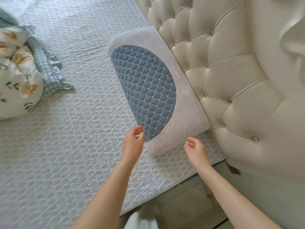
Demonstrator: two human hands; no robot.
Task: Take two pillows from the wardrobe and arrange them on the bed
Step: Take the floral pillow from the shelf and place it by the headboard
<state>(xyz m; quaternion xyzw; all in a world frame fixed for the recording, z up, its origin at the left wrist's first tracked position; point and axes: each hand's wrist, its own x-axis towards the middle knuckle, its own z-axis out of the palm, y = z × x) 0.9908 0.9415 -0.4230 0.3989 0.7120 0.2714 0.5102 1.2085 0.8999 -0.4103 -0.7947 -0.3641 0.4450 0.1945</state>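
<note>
Overhead, the bed filled most of the view, its pale cover finely textured in a repeating raised pattern. Along its right side stood the headboard — cream, glossy and deeply tufted, each dimple pinned by a small shiny stud. At the far left lay a bunched quilt, soft and rumpled, printed with leaves and orange flowers and edged in blue check.

One pillow lay flat on the bed with its long edge touching the headboard. It was a firm-looking, contoured block with rounded corners, covered in pale grey plush, with a half-oval panel of blue diamond quilting dotted at each crossing. No second pillow was in view, so the task seemed about half done.

Both hands hovered at the pillow's near end and gripped nothing. The left hand was loosely open, its fingertips close to the quilted panel; whether they touched could not be told. The right hand was half curled, just beside the near corner.

Risks, as judged: the pillow sat near the side edge of the bed, so a careless nudge could push it askew — or off the mattress. A second pillow set down hastily might also crowd the first.
</note>
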